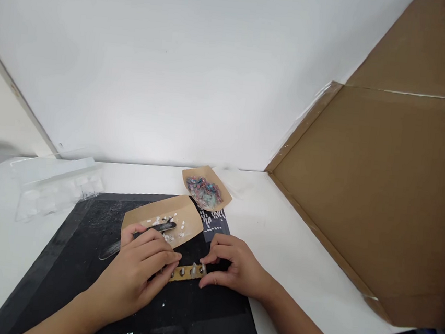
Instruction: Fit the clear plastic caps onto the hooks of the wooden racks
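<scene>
A narrow yellow strip (187, 273) with a row of dark round spots lies on the black mat. Small clear pieces that look like nail tips (194, 269) stand up from several of the spots. My left hand (139, 269) is closed on the strip's left end, which its fingers hide. At the right end, the thumb and forefinger of my right hand (232, 265) close around a clear nail tip (203, 269). Behind my left fingers a dark nail file (165, 226) lies slantwise, partly over a cardboard tray (191, 222) with white bits in it.
A second cardboard tray (226, 187) holds many small wrapped, colourful pieces. Beneath it lies a dark sheet with white marks (213, 221). A clear plastic box (58, 193) stands at the left on the white table. A large cardboard panel (369, 191) rises along the right side.
</scene>
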### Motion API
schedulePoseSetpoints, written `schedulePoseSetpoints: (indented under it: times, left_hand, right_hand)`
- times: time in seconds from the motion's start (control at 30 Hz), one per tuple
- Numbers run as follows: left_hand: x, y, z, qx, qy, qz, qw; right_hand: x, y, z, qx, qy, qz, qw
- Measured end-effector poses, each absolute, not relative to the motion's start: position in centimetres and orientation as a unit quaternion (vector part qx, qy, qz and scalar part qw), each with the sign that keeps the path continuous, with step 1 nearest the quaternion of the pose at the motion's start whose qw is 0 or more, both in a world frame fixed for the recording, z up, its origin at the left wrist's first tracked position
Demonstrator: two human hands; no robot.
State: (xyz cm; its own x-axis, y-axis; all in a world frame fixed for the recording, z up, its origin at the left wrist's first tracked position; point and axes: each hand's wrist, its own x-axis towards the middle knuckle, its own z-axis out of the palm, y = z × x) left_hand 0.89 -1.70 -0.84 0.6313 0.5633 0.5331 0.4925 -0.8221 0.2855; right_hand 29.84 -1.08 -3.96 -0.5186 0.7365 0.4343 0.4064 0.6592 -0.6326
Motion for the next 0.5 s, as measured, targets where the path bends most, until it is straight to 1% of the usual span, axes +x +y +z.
schedulePoseSetpoints:
  times: [0.2,0.4,0.5]
  left_hand:
    - [1.07,-1.76,-0.69,0.902,0.286,0.317,0.062]
    - [1.25,-1.69,-0.88,0.891,0.293,0.34,0.072]
    - [1.22,-1.63,-0.92,0.892,0.292,0.338,0.068]
  right_hand:
    - [29.77,-1.12,-3.74,-0.345,-0.844,0.228,0.341]
    - [29.78,-1.24,-3.31,-0.36,-0.851,0.236,0.301]
    - [29.84,-1.31,-3.2,-0.365,-0.849,0.241,0.297]
